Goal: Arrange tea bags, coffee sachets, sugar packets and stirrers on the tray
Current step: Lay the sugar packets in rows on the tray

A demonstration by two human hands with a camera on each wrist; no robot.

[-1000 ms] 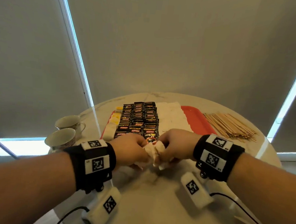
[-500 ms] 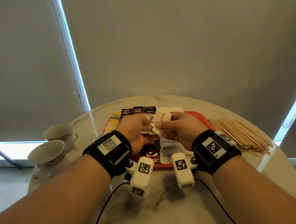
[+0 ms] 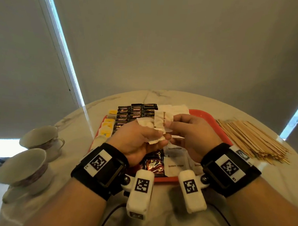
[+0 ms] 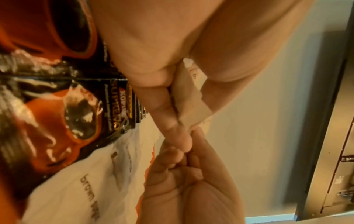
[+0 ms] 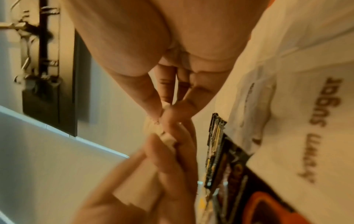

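Observation:
Both hands hover above the red tray, holding white brown sugar packets. My left hand grips a small bunch of sugar packets, seen between its fingers in the left wrist view. My right hand pinches one sugar packet upright. On the tray lie rows of dark coffee sachets, yellow tea bags at the left, and more sugar packets near the front. A pile of wooden stirrers lies on the table to the right of the tray.
Two teacups on saucers stand at the left edge of the round marble table. A cable runs across the table below my wrists. Grey blinds fill the background.
Both hands lifted from the table's front with the sugar packets and moved forward over the tray. The right hand now holds one packet apart from the left hand's bunch.

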